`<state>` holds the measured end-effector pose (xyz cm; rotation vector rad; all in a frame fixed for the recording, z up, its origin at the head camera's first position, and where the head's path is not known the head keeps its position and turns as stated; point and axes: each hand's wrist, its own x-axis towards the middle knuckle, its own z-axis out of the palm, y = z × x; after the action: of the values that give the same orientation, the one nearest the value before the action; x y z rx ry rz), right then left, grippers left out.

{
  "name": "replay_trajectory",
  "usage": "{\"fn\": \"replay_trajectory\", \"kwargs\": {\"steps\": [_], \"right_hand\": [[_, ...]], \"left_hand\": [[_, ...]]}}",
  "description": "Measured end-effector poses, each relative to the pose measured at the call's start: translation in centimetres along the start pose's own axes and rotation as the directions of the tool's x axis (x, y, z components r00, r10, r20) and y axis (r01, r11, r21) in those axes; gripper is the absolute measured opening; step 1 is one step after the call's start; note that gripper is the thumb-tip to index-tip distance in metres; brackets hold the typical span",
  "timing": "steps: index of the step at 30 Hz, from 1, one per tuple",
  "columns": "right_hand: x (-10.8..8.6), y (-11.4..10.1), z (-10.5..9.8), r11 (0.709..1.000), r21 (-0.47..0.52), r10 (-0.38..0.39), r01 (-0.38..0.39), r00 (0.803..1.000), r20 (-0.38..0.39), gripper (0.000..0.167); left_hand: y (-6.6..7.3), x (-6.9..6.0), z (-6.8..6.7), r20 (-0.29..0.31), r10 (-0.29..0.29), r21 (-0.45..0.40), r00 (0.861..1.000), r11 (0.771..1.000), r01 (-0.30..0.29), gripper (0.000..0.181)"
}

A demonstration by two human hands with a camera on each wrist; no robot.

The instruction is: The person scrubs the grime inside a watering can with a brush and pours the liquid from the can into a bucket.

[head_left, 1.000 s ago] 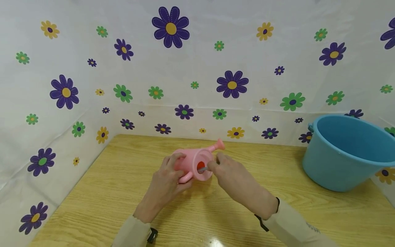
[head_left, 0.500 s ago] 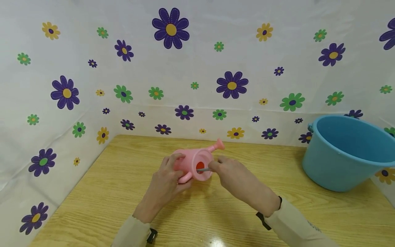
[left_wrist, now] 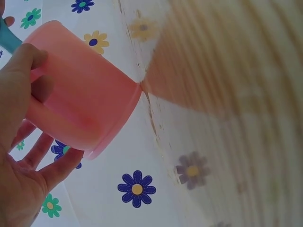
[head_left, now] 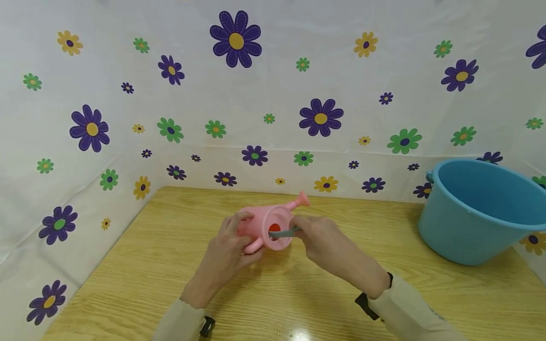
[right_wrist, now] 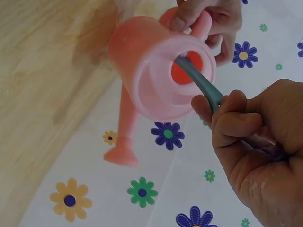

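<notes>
A glossy pink plastic watering can (head_left: 261, 219), its round mouth showing red-orange inside and its spout flaring to a rose, tilts sideways at the wood-grain table (head_left: 170, 227), base edge touching it. The left hand (head_left: 228, 251) has its fingers clamped round the body and handle, while the right hand (head_left: 326, 241) pinches a slim grey-green tool (right_wrist: 203, 85), whose tip is inside the mouth. Marks on the right sleeve (head_left: 409, 308) are too small to read; beyond stand a blue bucket (head_left: 452, 232) and flower-printed backdrop (head_left: 187, 99).
</notes>
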<state>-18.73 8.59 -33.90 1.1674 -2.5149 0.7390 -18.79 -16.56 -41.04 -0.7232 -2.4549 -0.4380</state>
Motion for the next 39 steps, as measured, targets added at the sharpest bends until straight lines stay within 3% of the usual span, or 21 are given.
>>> {"fn": "replay_trajectory", "kwargs": {"steps": [9,15,24,27,33,39], "right_hand": [[-0.3,0.2,2.4,0.981,0.182,0.084,-0.068,0.993,-0.083,0.009],[0.0,0.0,3.3,0.968,0.215,0.153,-0.131,0.984,-0.088,0.010],[0.2,0.0,3.6,0.950,0.254,0.200,-0.179,0.978,-0.061,0.009],[0.1,-0.2,3.5,0.932,0.296,0.229,-0.209,0.973,-0.033,0.008],[-0.2,-0.6,2.8,0.861,0.398,0.330,-0.317,0.943,0.036,0.007],[-0.4,-0.8,2.3,0.835,0.418,0.370,-0.358,0.927,0.055,0.008]], "left_hand": [[-0.4,-0.2,0.0,-0.002,0.009,-0.039,1.000,0.999,-0.009,0.023],[-0.5,-0.2,0.0,-0.018,0.047,-0.033,0.999,0.998,-0.048,0.026],[-0.5,-0.4,-0.2,-0.018,0.045,-0.026,0.999,0.999,-0.046,0.026],[-0.5,-0.4,-0.1,-0.020,0.047,-0.024,0.999,0.999,-0.047,0.027],[-0.5,-0.4,-0.1,-0.026,0.043,-0.022,0.999,0.999,-0.043,0.027],[-0.5,-0.4,-0.1,-0.016,0.025,-0.029,1.000,0.999,-0.026,0.026]]}}
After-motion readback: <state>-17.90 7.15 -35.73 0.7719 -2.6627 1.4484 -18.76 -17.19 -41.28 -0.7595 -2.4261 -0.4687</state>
